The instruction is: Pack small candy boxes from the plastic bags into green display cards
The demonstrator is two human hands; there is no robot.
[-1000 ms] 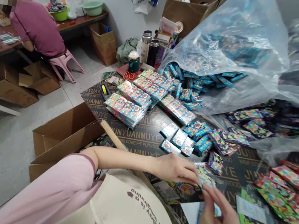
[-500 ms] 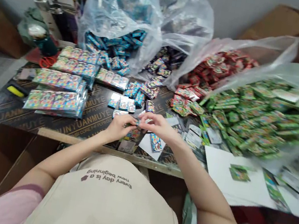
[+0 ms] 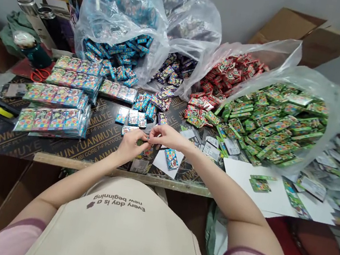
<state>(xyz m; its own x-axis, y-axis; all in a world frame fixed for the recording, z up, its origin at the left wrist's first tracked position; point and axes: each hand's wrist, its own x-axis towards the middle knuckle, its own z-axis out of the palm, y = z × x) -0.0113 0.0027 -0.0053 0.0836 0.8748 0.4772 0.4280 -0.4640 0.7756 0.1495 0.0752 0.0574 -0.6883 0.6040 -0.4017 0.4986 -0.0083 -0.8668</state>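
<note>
My left hand and my right hand meet over the table's front part, fingertips pinched together. Whatever small thing sits between them is too hidden to name. Just right of the fingers, a blue printed packet lies on a white sheet. Below my left hand a dark, see-through packet lies at the table edge, partly covered. Beyond the hands are small blue-and-white packets, blue packets and purple packets.
Clear bags spill blue packets, purple packets, red packets and green packets along the back. Wrapped four-colour sets are stacked left, near red scissors and a yellow-and-black cutter. White card lies right.
The camera view has shifted, so the table appears further left and sharper. Both hands stay pinched together in nearly the same place over the table.
</note>
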